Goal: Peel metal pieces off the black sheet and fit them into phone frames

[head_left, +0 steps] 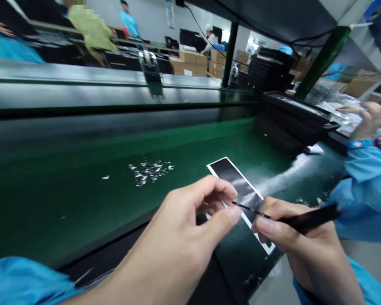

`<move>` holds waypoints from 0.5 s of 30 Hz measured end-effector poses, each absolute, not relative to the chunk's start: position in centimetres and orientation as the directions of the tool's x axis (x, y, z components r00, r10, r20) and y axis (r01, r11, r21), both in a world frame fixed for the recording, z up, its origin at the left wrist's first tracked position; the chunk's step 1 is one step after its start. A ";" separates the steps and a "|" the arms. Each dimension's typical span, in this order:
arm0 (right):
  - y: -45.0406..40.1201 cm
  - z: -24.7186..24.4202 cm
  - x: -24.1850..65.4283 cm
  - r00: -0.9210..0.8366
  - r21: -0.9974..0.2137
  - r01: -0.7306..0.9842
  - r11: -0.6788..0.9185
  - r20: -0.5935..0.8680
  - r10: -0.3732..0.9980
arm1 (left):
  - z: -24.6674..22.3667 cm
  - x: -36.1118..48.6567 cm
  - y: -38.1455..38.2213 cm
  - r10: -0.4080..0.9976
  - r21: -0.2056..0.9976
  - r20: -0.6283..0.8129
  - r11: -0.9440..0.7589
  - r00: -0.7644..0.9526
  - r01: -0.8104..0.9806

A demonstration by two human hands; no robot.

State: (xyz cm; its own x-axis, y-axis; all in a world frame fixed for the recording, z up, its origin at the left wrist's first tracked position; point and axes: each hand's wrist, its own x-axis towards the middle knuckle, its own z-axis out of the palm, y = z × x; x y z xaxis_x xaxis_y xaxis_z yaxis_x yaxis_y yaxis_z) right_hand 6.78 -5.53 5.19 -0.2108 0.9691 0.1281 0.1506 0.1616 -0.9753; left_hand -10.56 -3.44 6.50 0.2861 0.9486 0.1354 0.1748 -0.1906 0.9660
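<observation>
A narrow black strip with a white border point(238, 186) lies on the green conveyor belt point(82, 199) near its front edge. My left hand point(190, 224) hovers over the strip's near part, thumb and forefinger curled close together; whether something tiny sits between them cannot be told. My right hand point(292, 237) grips black tweezers point(285, 218), whose thin tips point left and meet the fingertips of my left hand just above the strip. Both my sleeves are blue.
A patch of several small white scraps point(150, 171) lies on the belt. Stacked black trays point(292, 114) stand at the right, where a co-worker's hand point(366, 118) and blue sleeve reach in. More people, cardboard boxes point(190, 63) and a tape dispenser point(150, 65) are behind the line.
</observation>
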 end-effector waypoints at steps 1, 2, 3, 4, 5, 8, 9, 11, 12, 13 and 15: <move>-5.2 5.1 6.5 -0.269 -0.981 0.161 0.106 0.060 0.961 | 6.3 -11.3 -3.5 0.920 0.923 0.219 -0.302 0.324 0.236; -4.8 5.1 6.1 -0.320 -0.984 0.173 0.051 -0.007 0.947 | 6.1 -12.0 -3.5 0.879 0.866 0.292 -0.410 0.378 0.286; -4.5 5.1 5.6 -0.360 -0.983 0.184 0.000 -0.067 0.931 | 5.9 -12.6 -3.6 0.831 0.804 0.344 -0.501 0.436 0.321; -4.2 5.1 5.1 -0.390 -0.980 0.193 -0.042 -0.116 0.914 | 5.7 -13.2 -3.7 0.792 0.750 0.369 -0.563 0.487 0.347; -3.9 5.1 4.5 -0.415 -0.977 0.200 -0.069 -0.149 0.897 | 5.6 -13.7 -3.8 0.769 0.712 0.373 -0.596 0.519 0.371; -3.5 5.0 2.8 -0.483 -0.967 0.233 -0.098 -0.203 0.852 | 5.7 -15.0 -4.2 0.759 0.662 0.369 -0.619 0.536 0.421; -3.4 5.0 2.2 -0.507 -0.963 0.254 -0.090 -0.211 0.835 | 5.8 -15.4 -4.4 0.773 0.663 0.352 -0.604 0.528 0.443; -3.3 4.9 1.2 -0.552 -0.952 0.304 -0.025 -0.197 0.810 | 6.3 -16.4 -4.8 0.817 0.678 0.271 -0.537 0.508 0.502; -3.3 4.9 0.7 -0.568 -0.942 0.334 0.038 -0.169 0.806 | 6.5 -16.9 -4.9 0.842 0.684 0.218 -0.492 0.493 0.539; -3.3 4.9 0.3 -0.580 -0.925 0.362 0.117 -0.125 0.805 | 6.7 -17.5 -5.1 0.863 0.683 0.165 -0.449 0.477 0.576; -3.4 4.8 -0.2 -0.584 -0.863 0.409 0.297 0.003 0.812 | 7.0 -18.8 -5.5 0.893 0.665 0.071 -0.374 0.443 0.647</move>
